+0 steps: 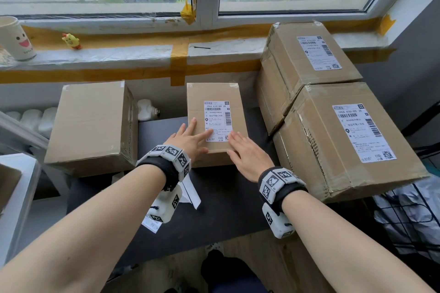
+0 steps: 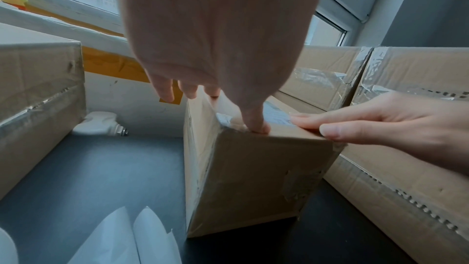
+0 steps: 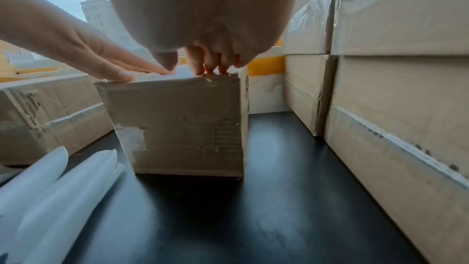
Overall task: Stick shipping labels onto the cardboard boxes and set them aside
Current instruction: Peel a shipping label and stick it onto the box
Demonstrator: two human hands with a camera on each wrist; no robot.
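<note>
A small cardboard box [image 1: 214, 95] stands in the middle of the dark table [image 1: 214, 209], with a white shipping label [image 1: 217, 116] stuck on its top. My left hand [image 1: 190, 141] lies flat on the box top, its fingers straight and touching the label's lower left corner. My right hand [image 1: 247, 154] lies flat on the box's near right corner beside the label. Seen from the left wrist, the same box [image 2: 253, 178] has my left thumb at its near top edge. In the right wrist view my right fingertips [image 3: 213, 67] rest on the box [image 3: 182, 123] top.
An unlabelled box [image 1: 92, 123] stands to the left. Two larger labelled boxes [image 1: 307, 59] [image 1: 345, 140] are at the right. Peeled backing sheets [image 1: 190, 192] lie on the table near my left wrist. A paper cup [image 1: 15, 39] and a small yellow toy [image 1: 71, 40] sit on the windowsill.
</note>
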